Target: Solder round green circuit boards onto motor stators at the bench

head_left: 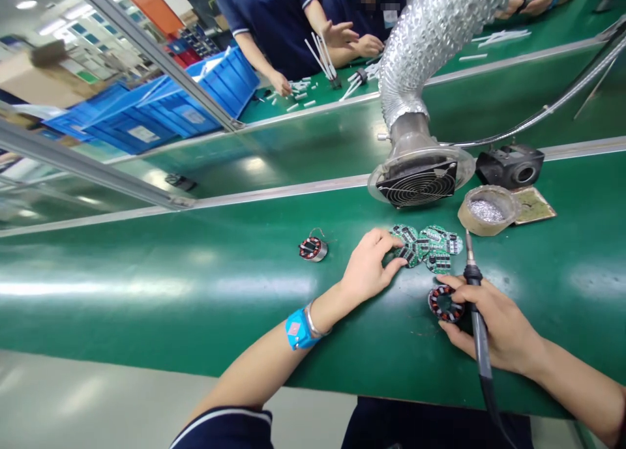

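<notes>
Currently on bench (220, 318): green circuit boards (417, 249), clustered toward far edge; left hand (372, 266) touching them, thumb and fingers parted, grip cannot be told. Right hand (499, 325): closed round soldering iron (481, 345), fingertips also about wound ring (435, 305), between boards and near edge. Second wound ring (313, 251): left of boards. Round tub (489, 227): by far edge.
</notes>
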`<action>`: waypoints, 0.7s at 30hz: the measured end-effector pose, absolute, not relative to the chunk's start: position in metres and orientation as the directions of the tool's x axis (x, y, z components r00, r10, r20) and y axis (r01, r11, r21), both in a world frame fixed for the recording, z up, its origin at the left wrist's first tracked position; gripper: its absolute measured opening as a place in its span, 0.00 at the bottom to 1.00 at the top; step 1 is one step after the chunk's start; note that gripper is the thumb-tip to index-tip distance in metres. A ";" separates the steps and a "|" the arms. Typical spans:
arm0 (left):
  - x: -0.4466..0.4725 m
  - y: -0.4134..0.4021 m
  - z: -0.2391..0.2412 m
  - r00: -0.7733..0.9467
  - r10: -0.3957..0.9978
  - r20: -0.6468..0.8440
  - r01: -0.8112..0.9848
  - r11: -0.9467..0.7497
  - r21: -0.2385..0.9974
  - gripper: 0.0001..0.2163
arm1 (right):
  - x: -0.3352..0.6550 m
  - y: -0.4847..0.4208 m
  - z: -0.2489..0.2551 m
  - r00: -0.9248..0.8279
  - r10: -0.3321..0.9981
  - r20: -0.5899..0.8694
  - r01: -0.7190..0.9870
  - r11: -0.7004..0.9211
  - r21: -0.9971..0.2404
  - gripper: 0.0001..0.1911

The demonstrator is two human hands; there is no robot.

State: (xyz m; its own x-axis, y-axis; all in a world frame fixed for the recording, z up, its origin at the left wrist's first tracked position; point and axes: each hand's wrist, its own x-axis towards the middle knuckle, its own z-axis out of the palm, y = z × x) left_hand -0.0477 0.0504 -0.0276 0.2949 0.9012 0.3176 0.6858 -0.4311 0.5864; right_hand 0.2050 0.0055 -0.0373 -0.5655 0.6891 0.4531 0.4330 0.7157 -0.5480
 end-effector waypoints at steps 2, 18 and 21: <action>-0.050 0.041 -0.030 0.320 0.862 0.393 0.643 -0.503 0.578 0.03 | 0.206 0.008 -0.033 -0.553 0.685 0.475 0.411 0.720 -0.559 0.18; -0.048 0.024 -0.031 0.452 0.824 0.341 0.468 -0.545 0.695 0.09 | 0.217 0.001 -0.013 -0.389 0.820 0.420 0.435 0.565 -0.701 0.20; -0.046 0.026 -0.033 0.548 0.805 0.226 0.366 -0.474 0.800 0.06 | 0.223 -0.003 -0.013 -0.443 0.803 0.399 0.476 0.588 -0.653 0.18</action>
